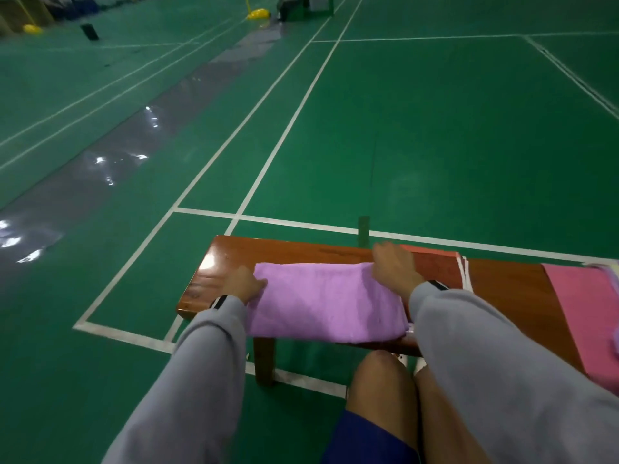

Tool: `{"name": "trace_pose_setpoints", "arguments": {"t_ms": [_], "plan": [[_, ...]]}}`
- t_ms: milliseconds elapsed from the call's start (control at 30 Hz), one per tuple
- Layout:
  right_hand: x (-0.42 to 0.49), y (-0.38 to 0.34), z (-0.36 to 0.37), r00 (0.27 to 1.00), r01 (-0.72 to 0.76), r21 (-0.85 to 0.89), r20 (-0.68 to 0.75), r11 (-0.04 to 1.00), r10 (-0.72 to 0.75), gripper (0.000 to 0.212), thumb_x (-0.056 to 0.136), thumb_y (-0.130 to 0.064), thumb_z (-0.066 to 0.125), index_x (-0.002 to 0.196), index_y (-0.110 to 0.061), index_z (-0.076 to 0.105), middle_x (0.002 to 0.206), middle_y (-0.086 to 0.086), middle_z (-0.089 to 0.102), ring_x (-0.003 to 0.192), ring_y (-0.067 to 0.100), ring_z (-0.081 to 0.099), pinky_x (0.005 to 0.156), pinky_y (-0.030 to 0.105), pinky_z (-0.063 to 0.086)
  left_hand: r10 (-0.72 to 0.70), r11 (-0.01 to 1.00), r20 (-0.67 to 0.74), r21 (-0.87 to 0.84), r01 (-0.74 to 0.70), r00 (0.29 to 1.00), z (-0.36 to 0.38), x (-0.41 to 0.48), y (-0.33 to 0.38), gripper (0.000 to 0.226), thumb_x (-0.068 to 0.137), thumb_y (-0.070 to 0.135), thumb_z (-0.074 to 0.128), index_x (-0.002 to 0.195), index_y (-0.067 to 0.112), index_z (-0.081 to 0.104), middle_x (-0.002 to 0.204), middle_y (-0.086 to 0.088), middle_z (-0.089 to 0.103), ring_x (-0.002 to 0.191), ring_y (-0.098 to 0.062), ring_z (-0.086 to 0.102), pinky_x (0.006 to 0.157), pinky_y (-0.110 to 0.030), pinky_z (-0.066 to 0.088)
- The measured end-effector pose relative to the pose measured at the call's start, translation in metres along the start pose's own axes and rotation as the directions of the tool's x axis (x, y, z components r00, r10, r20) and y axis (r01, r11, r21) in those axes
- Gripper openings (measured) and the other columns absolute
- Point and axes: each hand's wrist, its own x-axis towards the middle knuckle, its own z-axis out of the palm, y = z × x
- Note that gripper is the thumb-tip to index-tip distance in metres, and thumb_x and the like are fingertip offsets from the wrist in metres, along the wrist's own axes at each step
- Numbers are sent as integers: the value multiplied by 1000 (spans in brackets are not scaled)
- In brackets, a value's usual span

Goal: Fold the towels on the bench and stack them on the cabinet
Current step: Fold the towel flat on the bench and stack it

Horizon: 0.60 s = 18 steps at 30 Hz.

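Note:
A folded purple towel (326,301) lies across the left part of the wooden bench (207,276). My left hand (244,283) holds the towel's left edge, thumb on top. At the towel's far right corner my right hand (395,266) grips the cloth with curled fingers. A dark red towel (435,266) with white stripes lies flat just right of that hand. A pink towel (582,303) drapes over the bench's right end, partly cut off by the frame. No cabinet is in view.
The bench stands on a green court floor (402,128) with white lines. My bare knees (385,380) are close to the bench's near edge. A grey glossy strip (100,169) runs along the left. Yellow objects (258,14) sit far back.

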Motion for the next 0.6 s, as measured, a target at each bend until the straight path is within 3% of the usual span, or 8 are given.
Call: {"name": "trace_pose_setpoints", "arguments": {"t_ms": [67, 167, 300, 367, 433, 500, 533, 600], "plan": [[3, -23, 4, 996, 64, 64, 50, 996, -68, 27, 88, -10, 55, 110, -12, 68, 116, 13, 68, 108, 36, 67, 86, 40, 54, -52, 993, 62, -99, 58, 997, 5, -1, -2, 34, 90, 38, 76, 102, 12, 59, 96, -3, 60, 87, -23, 60, 78, -33, 51], [5, -63, 14, 977, 128, 252, 136, 959, -166, 19, 86, -14, 58, 96, -9, 73, 104, 16, 73, 96, 36, 69, 80, 39, 56, -110, 939, 207, -299, 169, 972, 5, -5, -5, 58, 80, 33, 87, 125, 9, 59, 113, -4, 64, 109, -28, 61, 98, -43, 54], [-6, -118, 23, 943, 80, 559, 227, 825, -245, 18, 96, -20, 62, 88, -7, 72, 82, 11, 74, 75, 27, 72, 73, 40, 62, -43, 889, 258, -431, 155, 965, 8, -20, 4, 40, 91, 14, 75, 125, 15, 54, 120, -4, 60, 113, -23, 56, 89, -28, 54], [-14, -141, 23, 931, 12, 690, 256, 723, -260, 26, 103, -30, 57, 91, -9, 68, 78, 10, 73, 69, 26, 72, 66, 39, 63, 11, 906, 204, -416, 77, 979, 10, -21, 8, 37, 93, 20, 70, 127, 9, 59, 129, -13, 62, 116, -29, 59, 97, -39, 54], [-20, -157, 16, 923, -22, 756, 266, 654, -277, 41, 106, -44, 47, 98, -10, 69, 89, 13, 74, 81, 30, 72, 63, 34, 55, 91, 915, 141, -402, -27, 986, 6, -24, 12, 33, 94, 29, 66, 120, 8, 64, 122, -17, 66, 105, -29, 63, 93, -41, 55], [-26, -166, 4, 900, -129, 821, 332, 556, -283, 56, 103, -65, 34, 97, -22, 69, 94, 10, 70, 86, 29, 68, 64, 28, 48, 163, 923, 61, -363, -130, 985, 0, -26, 20, 26, 99, 32, 59, 106, 9, 69, 104, -15, 72, 82, -24, 66, 69, -32, 56], [-26, -169, -2, 883, -213, 864, 371, 456, -289, 62, 99, -74, 31, 92, -26, 69, 91, 7, 69, 81, 26, 67, 62, 27, 48, 181, 929, 17, -330, -165, 983, -3, -24, 24, 24, 100, 30, 55, 99, 10, 68, 95, -13, 73, 73, -22, 66, 62, -31, 55], [-23, -170, -10, 856, -349, 905, 414, 244, -308, 69, 93, -80, 38, 95, -19, 70, 82, 12, 72, 67, 25, 69, 56, 29, 53, 226, 928, -35, -298, -226, 973, -9, -28, 36, 19, 100, 24, 53, 94, 11, 66, 86, -11, 73, 71, -23, 70, 63, -40, 62]]}}
